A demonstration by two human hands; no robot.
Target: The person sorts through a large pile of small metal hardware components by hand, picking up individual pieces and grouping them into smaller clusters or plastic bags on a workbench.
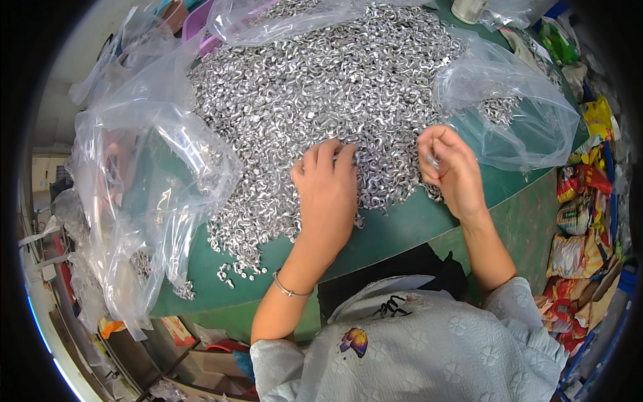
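Note:
A broad heap of small silvery S-shaped metal pieces [288, 100] covers much of the green tabletop. My left hand [327, 191], a bangle on its wrist, reaches onto the near side of the heap with its fingers curled down; whatever lies under the fingertips is hidden. At the heap's right edge my right hand [455, 167] is raised slightly, palm turned inward. Its thumb and fingers close on a small shiny metal piece [433, 161], partly covered by the fingers.
Clear plastic bags holding more pieces lie at the left [154, 154] and the right [509, 110] of the heap. A purple basin [194, 23] stands at the far left, a white container [467, 9] at the far right. Colourful packages [576, 254] line the right side beyond the green table [395, 228].

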